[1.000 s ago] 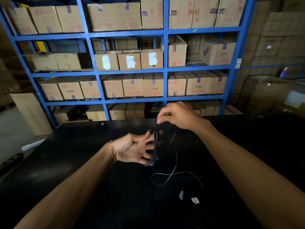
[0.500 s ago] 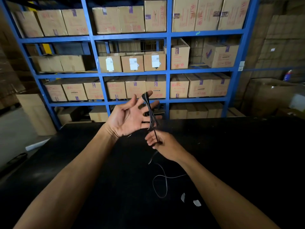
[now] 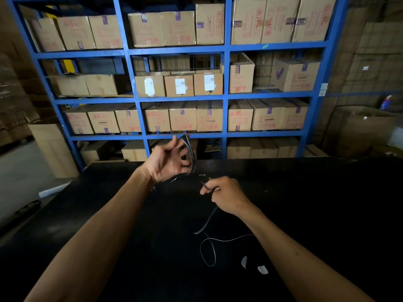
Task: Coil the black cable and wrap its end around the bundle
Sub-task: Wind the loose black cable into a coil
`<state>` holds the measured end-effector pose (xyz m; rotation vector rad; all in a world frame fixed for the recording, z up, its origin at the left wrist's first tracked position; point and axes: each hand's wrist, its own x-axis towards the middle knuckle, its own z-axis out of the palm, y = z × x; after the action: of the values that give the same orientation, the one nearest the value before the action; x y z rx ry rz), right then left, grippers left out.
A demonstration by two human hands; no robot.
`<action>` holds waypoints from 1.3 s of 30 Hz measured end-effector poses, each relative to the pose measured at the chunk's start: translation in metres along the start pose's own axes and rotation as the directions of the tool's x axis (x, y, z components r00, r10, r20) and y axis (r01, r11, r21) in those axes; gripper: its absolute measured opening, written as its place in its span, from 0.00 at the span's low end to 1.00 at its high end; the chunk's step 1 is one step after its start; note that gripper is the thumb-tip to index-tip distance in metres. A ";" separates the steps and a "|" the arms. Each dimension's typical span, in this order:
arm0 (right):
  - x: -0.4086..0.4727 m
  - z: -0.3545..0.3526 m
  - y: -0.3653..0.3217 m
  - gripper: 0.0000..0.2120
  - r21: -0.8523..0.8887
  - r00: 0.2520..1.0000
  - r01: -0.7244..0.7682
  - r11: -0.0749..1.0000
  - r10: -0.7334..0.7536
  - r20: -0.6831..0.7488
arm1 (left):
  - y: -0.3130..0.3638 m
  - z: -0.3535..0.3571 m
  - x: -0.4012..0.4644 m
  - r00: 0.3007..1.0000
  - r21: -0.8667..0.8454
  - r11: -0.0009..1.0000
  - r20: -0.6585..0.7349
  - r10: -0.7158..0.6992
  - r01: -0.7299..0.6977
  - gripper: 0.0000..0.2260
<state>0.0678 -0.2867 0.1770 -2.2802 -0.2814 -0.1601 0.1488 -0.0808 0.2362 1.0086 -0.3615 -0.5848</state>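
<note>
The black cable is looped in several turns around the fingers of my left hand, which is raised palm up above the far part of the black table. Lower and to the right, my right hand pinches the free run of the cable between thumb and fingers. From that hand the loose tail drops to the table and curls into a small loop. Two small white pieces lie on the table near the tail; whether they belong to the cable I cannot tell.
Behind the table stands a blue metal shelving rack packed with cardboard boxes. A tall carton leans at the left on the grey floor. More large cartons are stacked at the right.
My right hand went from above the coil down under it, then drifted right and away, drawing the cable out. My left hand rose with the coil, then sank slightly and curled its fingers.
</note>
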 end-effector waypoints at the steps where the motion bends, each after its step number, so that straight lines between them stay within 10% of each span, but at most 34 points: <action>1: 0.000 -0.002 0.000 0.16 0.015 1.000 -0.028 0.999 0.028 0.005 | -0.002 -0.003 -0.002 1.000 0.042 0.999 -0.014 -0.022 0.023 0.15; 8: 0.006 -0.030 -0.025 0.16 0.142 0.997 -0.049 0.989 0.057 -0.054 | -0.028 -0.010 -0.016 0.959 0.419 0.863 -0.104 -0.263 0.283 0.24; 12: 0.025 -0.063 -0.035 0.14 0.474 0.981 -0.172 0.864 0.196 -0.002 | -0.040 0.003 -0.025 0.909 0.445 0.814 -0.001 -0.417 0.374 0.17; 17: 0.039 -0.092 -0.027 0.15 0.444 0.990 -0.139 0.885 0.137 0.036 | -0.043 0.014 -0.031 0.835 0.371 0.827 0.196 -0.515 0.423 0.23; 26: 0.031 -0.051 -0.009 0.12 0.486 0.996 -0.087 0.870 0.072 0.051 | -0.025 0.039 -0.033 0.806 0.107 0.971 0.543 -0.236 0.212 0.26; 34: -0.004 0.000 0.008 0.09 0.297 0.966 -0.051 0.953 -0.029 0.258 | 0.017 0.003 -0.019 0.987 -0.067 0.994 0.128 0.093 -0.085 0.22; 39: 0.000 -0.019 0.001 0.06 0.197 0.968 -0.062 0.978 0.011 0.250 | 0.017 -0.034 -0.026 0.996 0.076 0.996 -0.075 0.041 -0.035 0.18</action>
<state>0.0677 -0.3019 0.1885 -2.0987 -0.3677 0.1690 0.1515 -0.0350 0.2337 1.0902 -0.3363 -0.4998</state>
